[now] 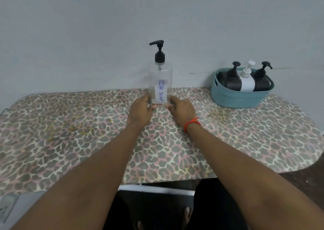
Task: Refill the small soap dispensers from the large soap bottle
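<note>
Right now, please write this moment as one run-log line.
large soap bottle: upright, pump on | left hand: at its base, grip unclear | right hand: same | small dispensers: three in blue basket, pumps on
</note>
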Tool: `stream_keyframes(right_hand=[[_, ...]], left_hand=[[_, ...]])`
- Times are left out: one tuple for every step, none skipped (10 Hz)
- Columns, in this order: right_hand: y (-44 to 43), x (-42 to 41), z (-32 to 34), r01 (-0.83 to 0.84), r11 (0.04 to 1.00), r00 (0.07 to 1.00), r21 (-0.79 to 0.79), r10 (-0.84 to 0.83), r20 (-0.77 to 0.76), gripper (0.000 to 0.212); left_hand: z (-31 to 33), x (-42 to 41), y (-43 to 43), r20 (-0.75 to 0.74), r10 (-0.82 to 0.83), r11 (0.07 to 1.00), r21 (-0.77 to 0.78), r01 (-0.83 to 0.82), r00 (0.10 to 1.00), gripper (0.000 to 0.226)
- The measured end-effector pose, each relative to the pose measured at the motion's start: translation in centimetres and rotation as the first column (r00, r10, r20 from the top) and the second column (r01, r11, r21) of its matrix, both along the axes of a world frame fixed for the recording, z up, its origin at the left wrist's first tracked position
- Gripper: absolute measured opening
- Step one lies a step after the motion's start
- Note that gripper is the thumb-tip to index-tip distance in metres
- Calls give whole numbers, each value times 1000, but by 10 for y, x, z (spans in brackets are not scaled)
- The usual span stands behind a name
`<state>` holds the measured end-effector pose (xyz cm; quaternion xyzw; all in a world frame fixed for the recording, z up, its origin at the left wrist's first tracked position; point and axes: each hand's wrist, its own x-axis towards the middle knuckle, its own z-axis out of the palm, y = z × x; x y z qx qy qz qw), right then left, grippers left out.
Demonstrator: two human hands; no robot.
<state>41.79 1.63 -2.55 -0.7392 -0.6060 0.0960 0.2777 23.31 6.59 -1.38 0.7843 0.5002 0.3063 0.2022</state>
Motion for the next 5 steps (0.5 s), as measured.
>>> stream_keyframes(right_hand=[[0,-1,-1,-10,1000,1000,18,10,5,39],[-1,-1,-1,-4,1000,1000,18,4,-16,41],[-1,-1,-2,10,1000,999,-10,-10,-49,43],[-6,-5,11,18,999,996,-28,-21,-83,44],[-12,-5,15,16,1000,984,-6,-17,-176,47]], left_hand=[[0,-1,1,-4,-16,1000,-5,16,1000,41],[0,0,5,-42,28,998,-63,-31,999,73],[-7,1,9,-126,49,994,-94,-61,991,94],[7,3,0,-195,49,994,-90,-67,980,98],[3,1,-2,-233,-5,997,-82,-15,973,98]])
